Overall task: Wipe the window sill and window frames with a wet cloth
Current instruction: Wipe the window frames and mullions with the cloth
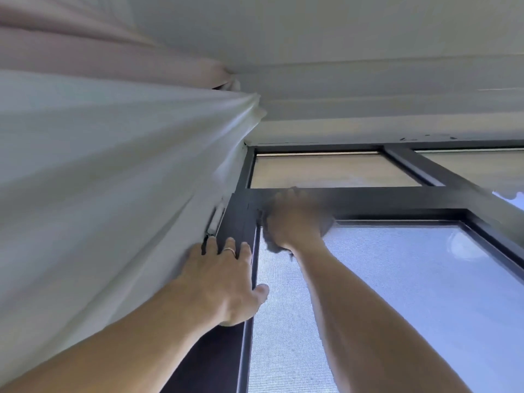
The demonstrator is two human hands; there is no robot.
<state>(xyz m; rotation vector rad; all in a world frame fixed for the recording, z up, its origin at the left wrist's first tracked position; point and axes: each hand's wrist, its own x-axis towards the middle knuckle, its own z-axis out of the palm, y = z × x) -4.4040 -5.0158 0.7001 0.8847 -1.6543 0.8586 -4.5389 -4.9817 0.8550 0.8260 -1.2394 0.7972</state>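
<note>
Head view, looking steeply up at the top left corner of a dark window frame; right hand is blurred, pressed against the horizontal frame bar close to that corner, a grey cloth bunched under the palm, its edge showing below the wrist; fingers seem curled over the cloth, though blur hides how tightly; left hand lies flat with straight fingers on the vertical frame member, holding nothing, pale curtain just beside it on the outer side, seemingly held back; mesh screen fills the pane below the bar. Key relation: bar's long axis runs from the cloth away to the right, toward the next upright; corner is just left of the cloth; right hand is the one on the bar, so a stroke along it would likely go rightward; window sill not in view, presumably below.
</note>
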